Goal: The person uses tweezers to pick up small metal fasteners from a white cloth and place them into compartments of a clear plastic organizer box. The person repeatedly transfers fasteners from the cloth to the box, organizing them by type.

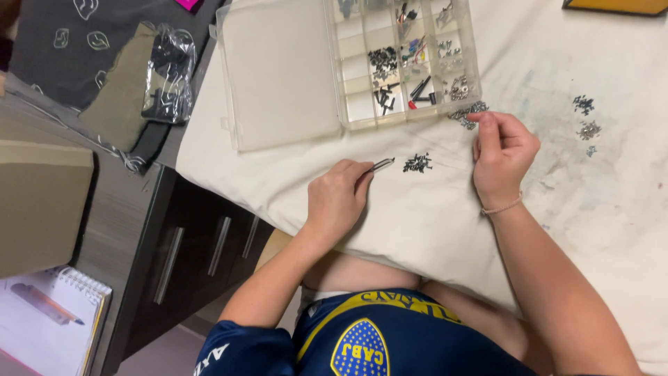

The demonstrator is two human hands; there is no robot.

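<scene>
My left hand (339, 196) grips metal tweezers (381, 165) whose tips point toward a small pile of dark screws (417, 163) on the white cloth (417, 216). My right hand (502, 154) rests on the cloth with thumb and fingers pinched together beside a heap of silvery screws (467, 113); whether it holds a screw I cannot tell. Just beyond both hands lies an open clear plastic organizer box (407, 59) with several compartments of small parts, its lid (278, 73) folded out to the left.
Two more little screw piles (586, 117) lie on the stained cloth at the right. A clear bag of dark parts (167, 73) sits on an olive cloth at the left, near a cardboard box (38, 202), a spiral notebook (52, 320) and dark drawers (202, 251).
</scene>
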